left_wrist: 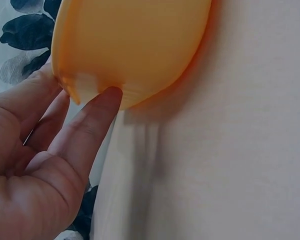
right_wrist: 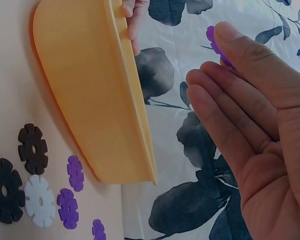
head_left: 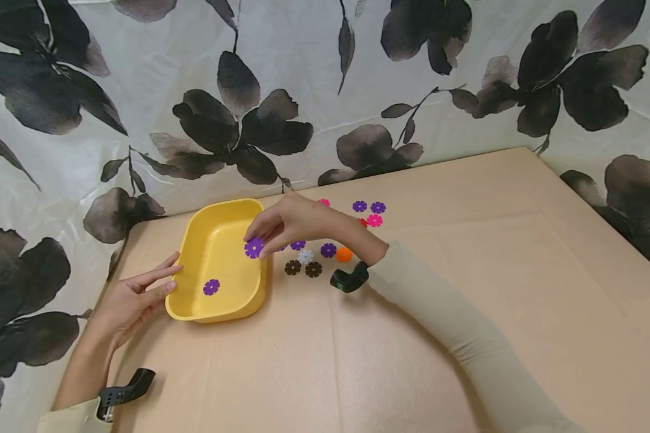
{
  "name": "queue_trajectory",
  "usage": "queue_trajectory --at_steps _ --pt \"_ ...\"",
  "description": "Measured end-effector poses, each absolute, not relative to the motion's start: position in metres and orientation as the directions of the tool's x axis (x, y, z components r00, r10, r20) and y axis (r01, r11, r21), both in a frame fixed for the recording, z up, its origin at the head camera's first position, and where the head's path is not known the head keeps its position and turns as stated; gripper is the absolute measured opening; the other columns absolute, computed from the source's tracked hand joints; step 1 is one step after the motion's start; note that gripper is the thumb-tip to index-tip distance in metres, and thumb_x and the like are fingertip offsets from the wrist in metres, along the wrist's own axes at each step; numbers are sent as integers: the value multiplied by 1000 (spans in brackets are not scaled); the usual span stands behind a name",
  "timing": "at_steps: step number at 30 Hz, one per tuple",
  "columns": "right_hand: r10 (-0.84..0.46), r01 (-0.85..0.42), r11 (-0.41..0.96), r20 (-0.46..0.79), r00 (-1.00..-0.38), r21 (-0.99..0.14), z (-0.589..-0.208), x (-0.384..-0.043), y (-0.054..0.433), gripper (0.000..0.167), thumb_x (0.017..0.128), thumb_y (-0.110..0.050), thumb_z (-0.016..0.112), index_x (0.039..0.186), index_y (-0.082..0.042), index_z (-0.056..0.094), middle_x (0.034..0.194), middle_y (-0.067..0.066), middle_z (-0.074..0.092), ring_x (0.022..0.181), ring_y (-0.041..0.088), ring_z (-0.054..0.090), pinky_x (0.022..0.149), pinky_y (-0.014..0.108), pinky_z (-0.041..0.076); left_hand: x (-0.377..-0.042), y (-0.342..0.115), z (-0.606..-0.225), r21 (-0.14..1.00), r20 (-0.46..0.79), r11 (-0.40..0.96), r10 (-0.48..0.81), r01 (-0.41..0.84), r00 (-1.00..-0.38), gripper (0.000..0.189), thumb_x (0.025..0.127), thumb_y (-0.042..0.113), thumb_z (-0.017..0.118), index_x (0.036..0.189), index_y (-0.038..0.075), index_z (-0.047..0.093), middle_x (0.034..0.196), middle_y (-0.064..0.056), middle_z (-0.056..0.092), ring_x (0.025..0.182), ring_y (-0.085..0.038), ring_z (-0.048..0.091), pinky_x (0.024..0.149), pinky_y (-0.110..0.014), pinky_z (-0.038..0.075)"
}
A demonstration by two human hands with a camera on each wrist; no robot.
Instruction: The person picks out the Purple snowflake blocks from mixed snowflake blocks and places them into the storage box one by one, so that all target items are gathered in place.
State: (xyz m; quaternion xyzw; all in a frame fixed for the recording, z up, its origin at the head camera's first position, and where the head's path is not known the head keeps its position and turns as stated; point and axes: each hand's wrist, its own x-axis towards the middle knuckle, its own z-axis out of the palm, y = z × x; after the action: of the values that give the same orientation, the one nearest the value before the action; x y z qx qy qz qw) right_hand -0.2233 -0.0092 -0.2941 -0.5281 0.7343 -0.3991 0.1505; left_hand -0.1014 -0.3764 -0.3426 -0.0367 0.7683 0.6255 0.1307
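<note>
"Where is the purple disc [head_left: 253,248]?"

"At the right hand's [head_left: 298,219] 8 o'clock, pinched between thumb and fingertips. In the head view it shows just within the rim of the yellow tray [head_left: 186,246], at the tray's 3 o'clock."

"And the left hand [head_left: 132,300]?"

"At the tray's 8 o'clock — fingers outstretched and a little apart, their tips touching the rim."

"Anything inside the tray?"

"A second purple disc [head_left: 211,287], lying flat towards 6 o'clock."

"What about the rest?"

"Loose pieces lie at the tray's 3 o'clock: dark brown discs [head_left: 292,267], a white disc [head_left: 305,257] just beside them, and an orange disc [head_left: 344,254]. Farther off, at 2 o'clock, are a pink disc [head_left: 375,221] and more purple ones — the right forearm partly hides a red disc [head_left: 363,222]."

"The surface and room?"

"A pale tan bench [head_left: 466,252], faintly creased. Beyond it, from 9 through 12 to 3 o'clock, spreads white cloth [head_left: 314,54] printed with dark flowers."
</note>
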Motion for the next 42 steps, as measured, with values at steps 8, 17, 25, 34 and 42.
queue_trajectory --at_steps 8,17,25,34,42 --pt "-898 -674 131 201 -391 -727 -297 -224 -14 42 83 -18 86 121 -6 74 116 3 76 102 3 71 86 17 57 -106 -379 -337 942 -263 249 132 -225 -956 47 95 5 70 140 -2 56 159 15 38 116 18 55 89 -21 56" --pt "-907 -666 123 189 -376 -736 -297 -224 -21 43 83 -21 86 121 -7 74 115 2 76 101 2 70 87 16 57 -105 -376 -339 939 -275 242 97 -245 -957 48 94 7 73 139 0 58 162 12 33 111 18 57 87 -21 57" --pt "-916 -655 108 182 -358 -748 -298 -223 -32 42 83 -20 86 121 -7 74 115 2 76 102 1 70 88 16 56 -103 -377 -340 933 -246 293 90 -210 -965 50 94 8 73 140 -2 57 158 17 40 127 13 50 86 -21 58" --pt "-926 -659 112 164 -341 -744 -301 -225 -44 41 84 -22 85 120 -7 74 116 2 76 100 1 71 87 16 56 -104 -376 -337 928 -237 321 111 -191 -965 49 93 8 74 138 -3 59 157 16 42 109 20 57 84 -22 59" --pt "-930 -653 116 149 -336 -749 -299 -229 -55 41 85 -22 84 121 -7 73 117 2 76 101 2 70 88 15 56 -103 -374 -337 928 -238 319 117 -190 -964 48 93 7 74 138 -2 59 157 17 42 110 19 57 84 -23 59"
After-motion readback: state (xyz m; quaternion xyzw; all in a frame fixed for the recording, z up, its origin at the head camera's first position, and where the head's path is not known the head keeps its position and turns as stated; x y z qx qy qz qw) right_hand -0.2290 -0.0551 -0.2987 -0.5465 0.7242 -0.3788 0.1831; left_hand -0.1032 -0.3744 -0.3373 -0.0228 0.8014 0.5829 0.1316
